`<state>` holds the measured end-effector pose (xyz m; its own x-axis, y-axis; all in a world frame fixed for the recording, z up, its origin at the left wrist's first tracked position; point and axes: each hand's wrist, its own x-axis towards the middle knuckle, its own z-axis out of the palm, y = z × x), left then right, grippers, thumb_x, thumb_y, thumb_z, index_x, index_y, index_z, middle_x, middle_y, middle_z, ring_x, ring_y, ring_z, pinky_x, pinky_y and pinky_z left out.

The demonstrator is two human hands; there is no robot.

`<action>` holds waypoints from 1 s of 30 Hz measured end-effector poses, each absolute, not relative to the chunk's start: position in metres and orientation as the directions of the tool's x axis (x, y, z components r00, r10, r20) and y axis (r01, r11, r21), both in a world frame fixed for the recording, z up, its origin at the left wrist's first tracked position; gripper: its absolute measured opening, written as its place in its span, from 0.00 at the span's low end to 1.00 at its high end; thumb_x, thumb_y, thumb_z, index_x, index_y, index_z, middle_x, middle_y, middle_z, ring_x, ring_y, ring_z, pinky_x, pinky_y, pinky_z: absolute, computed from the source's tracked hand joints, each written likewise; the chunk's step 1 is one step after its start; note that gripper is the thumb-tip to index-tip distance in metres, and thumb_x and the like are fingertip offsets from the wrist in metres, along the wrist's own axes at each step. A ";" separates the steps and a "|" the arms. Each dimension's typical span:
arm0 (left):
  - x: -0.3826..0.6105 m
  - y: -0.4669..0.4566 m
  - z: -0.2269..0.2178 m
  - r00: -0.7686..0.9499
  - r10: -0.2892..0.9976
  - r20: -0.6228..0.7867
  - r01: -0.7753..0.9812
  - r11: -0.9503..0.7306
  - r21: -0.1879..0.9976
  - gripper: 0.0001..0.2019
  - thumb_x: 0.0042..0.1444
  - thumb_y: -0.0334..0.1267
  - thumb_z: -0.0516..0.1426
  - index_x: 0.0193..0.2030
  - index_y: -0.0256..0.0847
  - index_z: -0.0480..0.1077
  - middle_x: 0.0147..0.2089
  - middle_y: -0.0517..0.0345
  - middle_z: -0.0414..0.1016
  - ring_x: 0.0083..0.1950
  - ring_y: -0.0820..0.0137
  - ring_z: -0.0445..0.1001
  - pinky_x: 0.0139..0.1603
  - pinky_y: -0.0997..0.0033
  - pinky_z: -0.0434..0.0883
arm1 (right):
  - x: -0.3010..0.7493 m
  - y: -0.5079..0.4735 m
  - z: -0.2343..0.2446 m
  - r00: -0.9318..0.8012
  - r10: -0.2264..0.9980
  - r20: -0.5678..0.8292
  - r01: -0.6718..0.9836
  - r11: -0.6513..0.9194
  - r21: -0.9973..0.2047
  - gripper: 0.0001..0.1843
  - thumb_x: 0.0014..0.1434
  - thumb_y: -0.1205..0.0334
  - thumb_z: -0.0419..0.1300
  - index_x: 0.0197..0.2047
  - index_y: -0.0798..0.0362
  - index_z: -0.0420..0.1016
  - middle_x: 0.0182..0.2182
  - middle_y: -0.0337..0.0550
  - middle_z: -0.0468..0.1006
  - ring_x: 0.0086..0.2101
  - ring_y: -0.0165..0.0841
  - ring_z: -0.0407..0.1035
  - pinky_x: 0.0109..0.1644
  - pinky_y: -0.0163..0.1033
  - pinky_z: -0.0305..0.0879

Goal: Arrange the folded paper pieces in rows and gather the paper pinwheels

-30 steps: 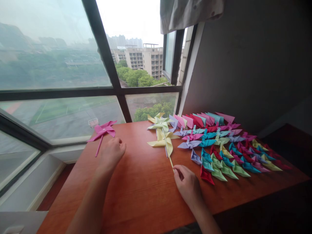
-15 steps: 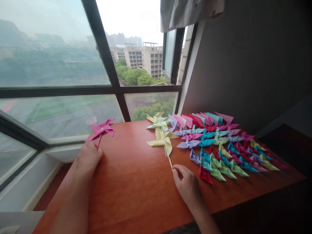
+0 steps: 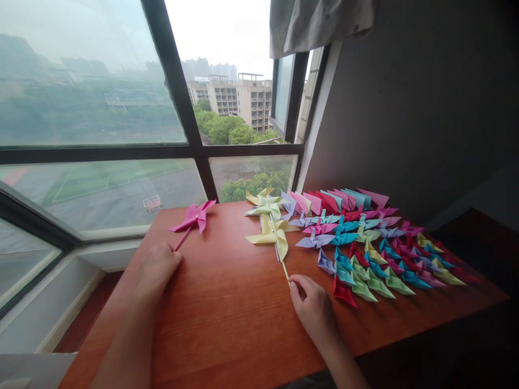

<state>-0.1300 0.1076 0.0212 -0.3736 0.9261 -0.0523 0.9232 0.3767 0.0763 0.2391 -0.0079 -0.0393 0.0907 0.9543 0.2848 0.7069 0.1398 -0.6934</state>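
Note:
My left hand (image 3: pixel 157 266) is closed on the stick of a pink paper pinwheel (image 3: pixel 193 216), whose head is raised and tilted toward the middle of the wooden table (image 3: pixel 227 313). Further right, my right hand (image 3: pixel 311 303) pinches the lower end of the stick of a pale yellow pinwheel (image 3: pixel 271 236) that lies flat on the table. Another yellow-green pinwheel (image 3: pixel 264 203) lies just behind it.
Rows of folded paper pinwheel heads (image 3: pixel 373 243) in several colours cover the table's right half up to the dark wall (image 3: pixel 425 108). A large window (image 3: pixel 101 108) runs along the table's far edge. A cloth (image 3: pixel 316 21) hangs at the top.
My left hand moved left to the pink pinwheel's stick, gripped it and swung the pinwheel's head right and up. My right hand has kept still on the yellow stick.

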 end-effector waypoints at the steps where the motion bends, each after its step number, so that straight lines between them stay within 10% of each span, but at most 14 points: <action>1: -0.129 0.106 0.022 -0.361 0.931 -0.048 0.927 0.364 0.089 0.09 0.51 0.38 0.52 0.34 0.36 0.72 0.40 0.37 0.78 0.42 0.50 0.77 0.34 0.63 0.67 | 0.239 -0.008 -0.039 0.088 0.953 0.288 0.709 0.143 -0.690 0.15 0.63 0.62 0.50 0.39 0.52 0.79 0.36 0.45 0.81 0.34 0.34 0.76 0.41 0.35 0.69; 14: -0.139 0.097 0.019 -0.185 0.982 -0.025 0.940 0.185 0.287 0.03 0.46 0.38 0.52 0.26 0.43 0.65 0.30 0.51 0.78 0.36 0.57 0.76 0.35 0.65 0.67 | 0.239 -0.007 -0.040 0.076 0.954 0.291 0.708 0.154 -0.690 0.14 0.63 0.63 0.50 0.38 0.51 0.79 0.36 0.45 0.81 0.35 0.35 0.76 0.40 0.35 0.69; 24: -0.133 0.095 0.018 -0.146 0.988 -0.042 0.809 0.143 0.569 0.15 0.44 0.45 0.54 0.35 0.40 0.75 0.41 0.49 0.82 0.44 0.55 0.78 0.46 0.64 0.71 | 0.239 -0.007 -0.038 0.072 0.948 0.310 0.716 0.168 -0.677 0.15 0.63 0.63 0.50 0.38 0.52 0.79 0.36 0.46 0.82 0.34 0.35 0.76 0.41 0.36 0.70; 30: -0.126 0.089 0.018 -0.179 0.971 -0.160 0.666 0.239 0.706 0.15 0.43 0.49 0.58 0.33 0.40 0.73 0.26 0.56 0.77 0.29 0.62 0.75 0.27 0.70 0.69 | 0.239 -0.007 -0.039 0.068 0.945 0.320 0.716 0.177 -0.676 0.15 0.62 0.63 0.50 0.38 0.51 0.79 0.35 0.45 0.81 0.34 0.34 0.76 0.40 0.35 0.70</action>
<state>-0.1264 0.0886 0.0177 -0.1790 0.9708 -0.1595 0.6664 0.2389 0.7062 0.2393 -0.0065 -0.0393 0.0680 0.9451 0.3196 0.7155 0.1770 -0.6758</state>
